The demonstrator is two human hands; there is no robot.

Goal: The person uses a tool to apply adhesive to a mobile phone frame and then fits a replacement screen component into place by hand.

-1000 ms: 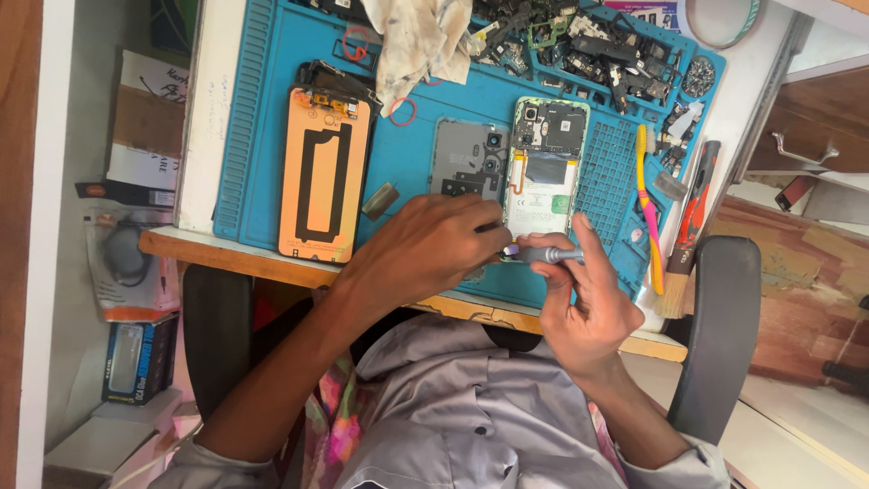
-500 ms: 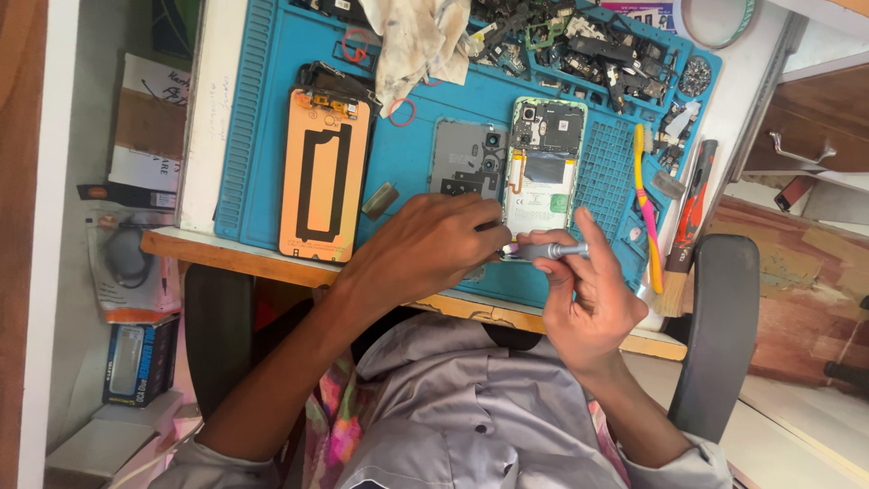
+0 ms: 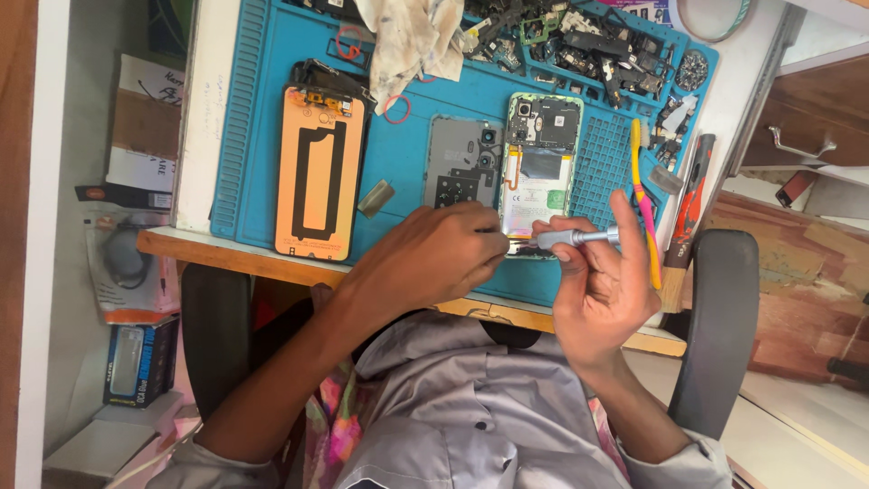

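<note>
A slim silver metal screwdriver [image 3: 575,238] lies level over the bottom edge of an opened, backless green-framed phone [image 3: 539,177] lying flat on the blue mat.

Matt blue rubbery mat [image 3: 407,172] — shiny metal screwdriver [image 3: 575,238], stained cloth [image 3: 407,41].

Bright, even daylight; soft shadows, sharp focus, slight wide-angle bending at edges
</note>
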